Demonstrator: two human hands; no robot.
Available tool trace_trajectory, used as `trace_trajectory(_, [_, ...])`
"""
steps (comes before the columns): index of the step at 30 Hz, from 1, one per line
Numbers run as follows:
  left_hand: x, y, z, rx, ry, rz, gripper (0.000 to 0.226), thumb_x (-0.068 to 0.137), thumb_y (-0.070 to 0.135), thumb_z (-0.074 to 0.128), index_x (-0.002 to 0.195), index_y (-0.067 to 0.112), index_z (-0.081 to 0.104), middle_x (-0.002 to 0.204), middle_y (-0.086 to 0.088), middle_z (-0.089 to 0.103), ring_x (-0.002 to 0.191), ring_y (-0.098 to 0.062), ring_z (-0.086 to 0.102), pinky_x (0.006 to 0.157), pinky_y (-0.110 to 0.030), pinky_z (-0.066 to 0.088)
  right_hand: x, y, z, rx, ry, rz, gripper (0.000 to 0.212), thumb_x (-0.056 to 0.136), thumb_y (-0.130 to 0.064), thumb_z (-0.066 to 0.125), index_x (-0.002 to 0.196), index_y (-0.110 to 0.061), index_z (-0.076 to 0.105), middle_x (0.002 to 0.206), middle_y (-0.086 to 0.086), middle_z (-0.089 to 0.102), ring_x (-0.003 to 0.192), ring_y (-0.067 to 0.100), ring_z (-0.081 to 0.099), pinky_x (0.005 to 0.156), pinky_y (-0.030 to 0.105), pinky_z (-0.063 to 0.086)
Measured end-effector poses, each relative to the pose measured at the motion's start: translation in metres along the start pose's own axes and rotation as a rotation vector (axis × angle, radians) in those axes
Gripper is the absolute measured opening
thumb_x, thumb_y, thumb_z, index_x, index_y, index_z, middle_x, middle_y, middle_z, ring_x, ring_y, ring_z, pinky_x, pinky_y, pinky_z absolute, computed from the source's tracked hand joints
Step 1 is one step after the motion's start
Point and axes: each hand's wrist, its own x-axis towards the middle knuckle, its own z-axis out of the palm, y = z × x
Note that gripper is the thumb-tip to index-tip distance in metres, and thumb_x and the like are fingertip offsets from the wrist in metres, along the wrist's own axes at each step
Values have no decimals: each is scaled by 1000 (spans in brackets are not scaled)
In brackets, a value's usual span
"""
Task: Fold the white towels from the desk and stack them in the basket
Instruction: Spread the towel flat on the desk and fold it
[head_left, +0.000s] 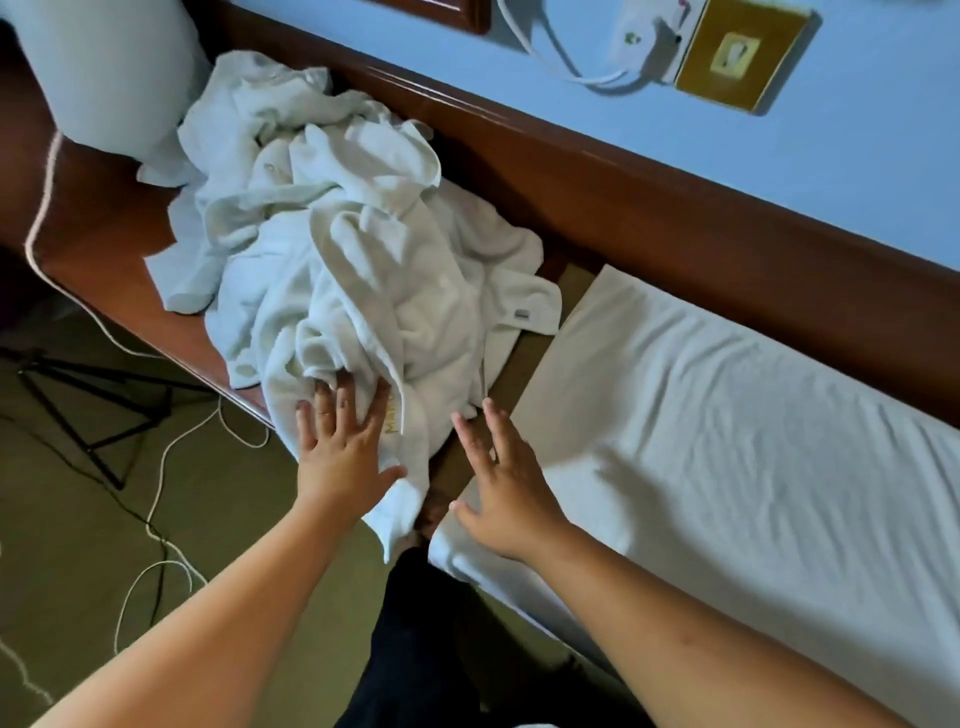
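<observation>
The left hand (343, 452) is laid flat on the towels (337, 249); the right hand (511, 493), at its three o'clock, is spread empty.

A white-sheeted mattress (727, 441) filled the right of the frame, below a dark wooden rail (649, 208) running diagonally under a blue wall (857, 171). At upper right a brass switch plate (740, 52) sat beside a looping white cable (545, 57). At lower left, a white cord (156, 493) and black stand legs (98, 375) lay on olive carpet (67, 571).
</observation>
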Motion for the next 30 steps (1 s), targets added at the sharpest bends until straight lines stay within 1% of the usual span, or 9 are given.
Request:
trace_trajectory(4, [68,-44,-1,129,-92,78,110,49,53,93,146,27,50,160,-24,27,145,-53,21,119,-59,-5,83,-11,5,-75,-26,19,110,85,-55,64,152,-44,-22,154,1,-46,150,30,-27,123,55,2])
trace_trajectory(8, [138,-56,-18,117,-78,183,82,92,36,58,156,51,7,168,-4,-8,151,-35,-20,107,-53,-37,165,-16,4,-100,34,175,109,80,-63,67,156,-46,-10,158,10,-39,151,33,-23,123,52,6])
trace_trajectory(13, [245,-82,-38,228,7,399,72,99,34,42,155,54,1,156,13,-31,133,-14,-54,98,-43,-45,283,-7,-37,-150,57,321,64,89,-60,60,145,-32,47,166,15,-10,154,31,-3,117,47,29])
trace_trajectory(15, [263,-84,-33,379,8,410,64,95,46,51,155,42,30,165,8,14,155,-27,-11,109,-49,-37,310,0,-49,-149,-32,336,61,90,-60,58,143,-32,48,167,10,-10,153,29,7,114,46,34])
trace_trajectory(17, [267,-80,-33,359,-138,433,53,92,39,40,145,34,50,152,3,47,142,-29,43,114,-50,-30,322,6,-55,-88,-140,316,65,93,-57,58,151,-37,36,167,4,-14,151,30,18,112,44,38])
trace_trajectory(20, [271,-86,-17,307,-222,430,73,86,52,10,152,39,38,164,9,26,150,-24,23,114,-47,-25,317,13,-69,-8,-198,298,61,96,-46,59,151,-34,36,167,8,2,141,31,36,103,36,41])
trace_trajectory(23, [264,-80,-23,306,-221,436,64,87,52,31,146,37,49,163,11,27,147,-25,20,112,-48,-32,292,22,-69,20,-128,287,56,100,-41,54,152,-36,33,163,6,19,145,25,31,102,31,36])
trace_trajectory(27, [247,-61,-28,254,-237,265,71,105,32,29,154,43,-20,138,13,-51,151,-34,-19,75,-51,-50,234,35,-47,-29,39,336,68,103,-40,46,159,-39,7,168,6,7,153,27,12,120,43,26])
trace_trajectory(30, [226,-44,-24,110,-182,203,90,95,16,40,154,38,-25,139,11,-58,137,-30,-49,85,-55,-48,170,48,-27,-45,75,468,69,104,-39,44,160,-33,5,168,9,4,154,28,8,121,47,23])
